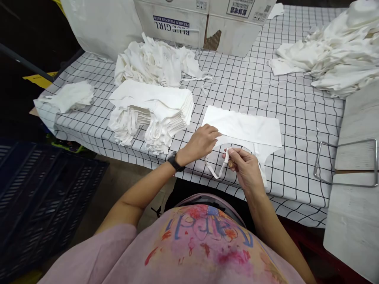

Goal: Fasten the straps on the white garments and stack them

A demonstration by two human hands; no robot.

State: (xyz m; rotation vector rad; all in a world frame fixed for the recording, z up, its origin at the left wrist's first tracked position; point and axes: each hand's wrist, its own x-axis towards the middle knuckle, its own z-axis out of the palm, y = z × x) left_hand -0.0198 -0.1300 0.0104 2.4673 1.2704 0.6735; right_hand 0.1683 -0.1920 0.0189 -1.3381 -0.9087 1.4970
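A white garment [245,128] lies flat on the checked tablecloth [296,110] in front of me. Its thin white strap [220,165] loops off the near edge. My right hand [245,167] pinches the strap between thumb and fingers. My left hand [201,142], with a black band on the wrist, rests curled on the garment's near left edge, its fingers closed on the fabric.
A neat stack of folded white garments [154,110] lies to the left, with a loose heap [154,63] behind it and a small pile [71,96] at the far left. Another heap [334,55] fills the back right. Cardboard boxes [207,19] stand behind. A metal frame [346,161] sits at right. A dark crate [38,197] stands on the floor.
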